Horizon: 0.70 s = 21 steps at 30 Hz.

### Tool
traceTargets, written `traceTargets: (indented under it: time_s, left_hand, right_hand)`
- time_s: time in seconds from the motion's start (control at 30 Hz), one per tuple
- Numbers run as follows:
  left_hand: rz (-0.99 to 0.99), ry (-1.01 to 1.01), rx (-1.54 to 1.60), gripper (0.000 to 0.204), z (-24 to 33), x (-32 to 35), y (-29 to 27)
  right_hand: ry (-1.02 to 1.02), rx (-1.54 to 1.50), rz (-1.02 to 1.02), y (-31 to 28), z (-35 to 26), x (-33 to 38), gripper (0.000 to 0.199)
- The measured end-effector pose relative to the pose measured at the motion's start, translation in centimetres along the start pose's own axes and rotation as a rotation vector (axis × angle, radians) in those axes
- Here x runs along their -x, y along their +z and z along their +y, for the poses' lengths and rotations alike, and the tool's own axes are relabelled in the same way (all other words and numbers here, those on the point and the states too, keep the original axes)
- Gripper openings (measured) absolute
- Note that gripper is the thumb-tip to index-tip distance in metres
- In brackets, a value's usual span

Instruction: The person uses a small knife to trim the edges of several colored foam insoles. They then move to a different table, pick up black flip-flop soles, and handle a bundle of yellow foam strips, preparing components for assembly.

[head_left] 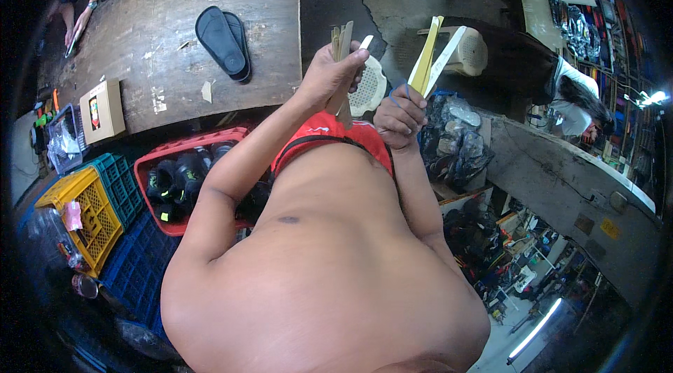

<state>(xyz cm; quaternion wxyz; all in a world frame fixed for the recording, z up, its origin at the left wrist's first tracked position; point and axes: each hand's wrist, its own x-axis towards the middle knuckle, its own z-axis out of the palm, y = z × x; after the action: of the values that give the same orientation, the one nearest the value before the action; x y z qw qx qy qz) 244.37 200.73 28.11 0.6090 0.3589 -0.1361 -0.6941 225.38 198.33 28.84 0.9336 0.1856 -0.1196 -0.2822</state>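
My left hand (335,77) is closed around a bundle of thin, flat brownish strips (344,38). The strips stick out above and below the fist, and a short white tip (366,42) shows beside the thumb. To its right, my right hand (401,118) grips several long flat strips that fan apart upward. One is a yellow strip (425,61) and another a white strip (446,57). A thin blue band (395,97) lies around the fingers of that hand. Both hands are raised in front of my body, apart from each other. What the strips are made of I cannot tell.
Black slide sandals (223,42) and a cardboard box (102,111) lie on the wooden table (165,15) at left. Below are a red crate (172,227) of black shoes and a yellow crate (87,215). A pale plastic stool (374,85) stands ahead. Other people are at upper left and right.
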Motion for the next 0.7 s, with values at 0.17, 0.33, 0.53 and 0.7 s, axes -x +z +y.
traceTargets:
  time_s: [0.17,0.33,0.53,0.7]
  left_hand:
    - [0.014,0.011,-0.030,0.028,0.6,0.2,0.6]
    - [0.090,0.016,-0.056,0.026,0.3,0.7,0.2]
    - [0.288,0.196,-0.307,0.023,-2.0,-2.3,-4.4]
    - [0.529,0.199,-0.843,0.038,-1.6,-6.0,-14.9]
  right_hand:
    - [0.014,0.023,0.015,0.2,-0.1,0.0,0.029]
    - [0.022,0.064,0.040,-0.2,-0.2,0.1,0.022]
    - [0.048,0.152,0.025,-0.4,-0.1,-0.3,0.023]
    - [0.053,0.220,0.076,0.0,0.0,-0.1,0.030]
